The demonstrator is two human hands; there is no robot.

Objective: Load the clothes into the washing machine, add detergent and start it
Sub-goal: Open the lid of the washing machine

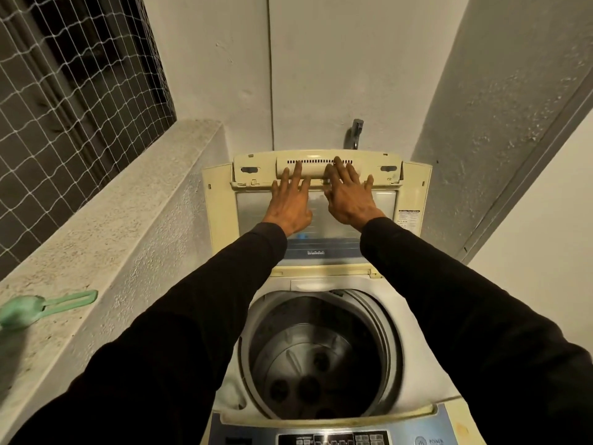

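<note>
— Black sleeves on both arms. Left hand [290, 200]: state?

— Flat, fingers spread, grasping nothing. Palm lies against the raised lid [317, 203] of the washing machine [324, 409]; fingertips reach the cream handle bar [316, 170] at the lid's top edge.

— Right hand [348, 195]?

— Same: loose and splayed, pressed on the lid just beside the left, fingertips over the bar's row of vent slots.

— Lid position?

— Folded up, standing near upright against the back wall, below a metal tap [355, 133].

— Drum [321, 354]?

— Uncovered, directly below the forearms. Only its grey base shows; no clothes in view inside. Control panel [333, 436] at the bottom edge, labels too small to read.

— Surroundings?

— Rough concrete ledge [106, 226] to the left, a green plastic scoop [41, 308] lying on it. Netted window [73, 91] above.
</note>
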